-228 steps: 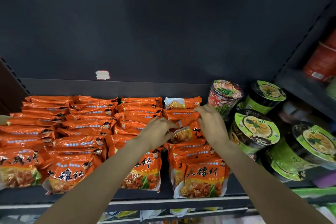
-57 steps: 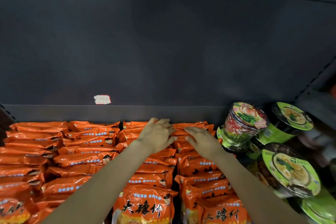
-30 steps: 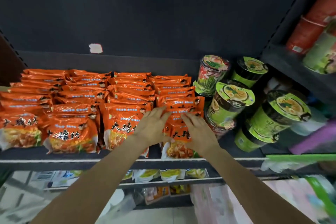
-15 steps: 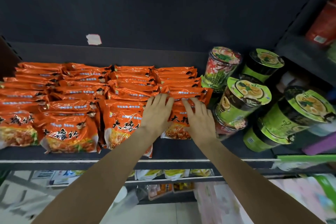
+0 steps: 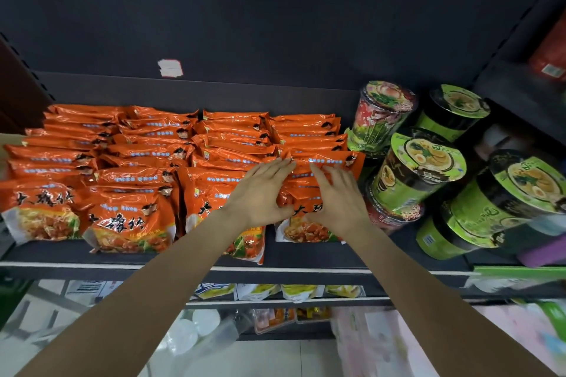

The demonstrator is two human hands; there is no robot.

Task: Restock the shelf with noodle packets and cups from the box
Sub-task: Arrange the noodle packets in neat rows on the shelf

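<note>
Orange noodle packets (image 5: 128,156) fill the dark shelf (image 5: 306,252) in several overlapping rows. My left hand (image 5: 260,193) and my right hand (image 5: 337,196) lie flat, fingers straight, on the rightmost row of packets (image 5: 321,159), pressing its front packets. To the right stand green-lidded noodle cups (image 5: 419,168), stacked and tilted, and one red-patterned cup (image 5: 379,116) at the back. The box is out of view.
A steel shelf lip (image 5: 92,266) runs along the front. More yellow packets (image 5: 275,291) sit on a lower shelf. Red containers (image 5: 551,52) stand on a neighbouring shelf at the upper right. A white label (image 5: 170,68) is stuck on the back panel.
Both hands have slid from the back of the right row to its front, and in the last half second stayed flat on the front packets.
</note>
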